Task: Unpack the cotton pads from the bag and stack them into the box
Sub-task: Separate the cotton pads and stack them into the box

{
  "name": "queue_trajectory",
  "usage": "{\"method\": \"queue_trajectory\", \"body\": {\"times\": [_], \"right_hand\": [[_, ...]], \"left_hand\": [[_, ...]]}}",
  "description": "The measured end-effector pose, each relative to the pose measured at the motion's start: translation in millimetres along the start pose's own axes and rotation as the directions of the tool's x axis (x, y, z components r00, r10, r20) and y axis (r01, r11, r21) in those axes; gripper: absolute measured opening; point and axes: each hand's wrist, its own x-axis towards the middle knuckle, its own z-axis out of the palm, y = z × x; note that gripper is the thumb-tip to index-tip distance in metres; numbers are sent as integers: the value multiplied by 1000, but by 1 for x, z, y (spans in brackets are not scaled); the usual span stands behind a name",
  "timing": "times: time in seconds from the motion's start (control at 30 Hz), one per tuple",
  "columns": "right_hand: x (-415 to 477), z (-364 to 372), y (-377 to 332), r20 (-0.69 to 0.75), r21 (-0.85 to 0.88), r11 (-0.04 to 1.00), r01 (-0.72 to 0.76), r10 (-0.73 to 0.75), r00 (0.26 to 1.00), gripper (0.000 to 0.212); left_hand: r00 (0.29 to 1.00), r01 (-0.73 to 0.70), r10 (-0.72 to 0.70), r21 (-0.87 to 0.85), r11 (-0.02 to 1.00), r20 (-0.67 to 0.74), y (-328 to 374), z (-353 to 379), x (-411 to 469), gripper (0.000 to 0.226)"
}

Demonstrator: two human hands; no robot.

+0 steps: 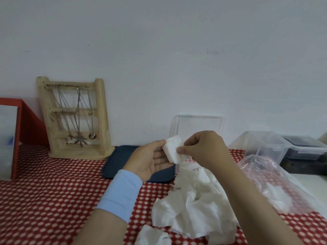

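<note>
At the far left a red-framed mirror (10, 138) leans on the wall, and next to it stands a wooden jewellery stand (76, 119) hung with chains. Both sit on the desk (53, 200), which has a red dotted cloth over it. A dark blue tray (120, 160) lies further along, partly under the left hand (150, 160). That hand, with a pale blue wristband (120, 193) on its forearm, is palm up, its thumb and fingers holding the left edge of a small stack of cotton pads (172, 150) above the desk. The right hand (203, 149) grips the stack's other edge, thumb in front and fingers curled behind. Behind both hands stands a clear raised lid, probably that of the box (196, 126); its base is mostly hidden. Below, loose pads (191, 206) lie crumpled in a heap on the cloth, and the bag (276, 183), thin clear plastic, sags to their right with more white inside. Clear tubs (267, 147) and a dark one (304, 147) sit at the far right. The pads look featherlight, soft and easily squashed or fanned apart. A stack is likely best held by its two opposite edges with light, even pressure, so that the layers stay squared for the box.
</note>
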Motion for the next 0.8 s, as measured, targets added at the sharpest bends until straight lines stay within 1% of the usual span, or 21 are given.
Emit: {"method": "queue_trajectory", "body": {"times": [0.03, 0.07, 0.1, 0.13, 0.17, 0.23, 0.37, 0.43, 0.5, 0.6, 0.63, 0.7, 0.8], "right_hand": [[0, 2, 1, -20, -77, 994, 84, -86, 996, 35], [0, 3, 3, -9, -120, 974, 191, -193, 981, 48], [0, 4, 5, 21, -125, 947, 295, -295, 955, 53], [1, 4, 6, 55, -120, 921, 372, -368, 928, 50], [2, 5, 7, 86, -123, 902, 415, -407, 910, 42], [4, 5, 10, 107, -128, 894, 429, -417, 902, 30], [6, 7, 11, 30, -101, 877, 471, -470, 882, 14], [6, 6, 10, 12, 20, 902, 432, -432, 902, 10], [5, 2, 10, 11, 216, 920, 328, -338, 941, 10], [6, -14, 11, 15, 442, 874, 204, -234, 972, 6], [6, -20, 11, 29, 488, 853, 186, -228, 973, 6], [4, -29, 12, 110, 540, 829, 145, -241, 964, 6], [1, -29, 11, 242, 500, 860, 100, -251, 937, 8]], "left_hand": [[1000, 2, -2, 26, 1000, 6, 0, 0, 0, 28], [1000, 7, -7, 49, 999, 16, 0, 0, 0, 29], [1000, 13, -15, 64, 998, 24, 0, 0, -1, 29], [999, 20, -22, 73, 997, 32, 0, -1, -1, 29], [999, 26, -30, 82, 996, 40, 0, -1, -2, 30], [998, 41, -46, 106, 994, 51, 2, -3, -3, 31], [998, 51, -54, 92, 994, 31, 2, -4, -3, 29], [999, 43, -44, 87, 995, 5, 2, -4, -3, 28], [999, 26, -23, 97, 995, -31, 1, -5, -2, 28], [997, -10, 21, 154, 988, -70, -1, -6, 1, 27], [997, -21, 35, 176, 984, -72, -1, -6, 1, 27], [997, -38, 51, 221, 974, -54, -1, -5, 0, 26], [998, -49, 56, 288, 956, -14, -1, 1, -2, 25]]}}
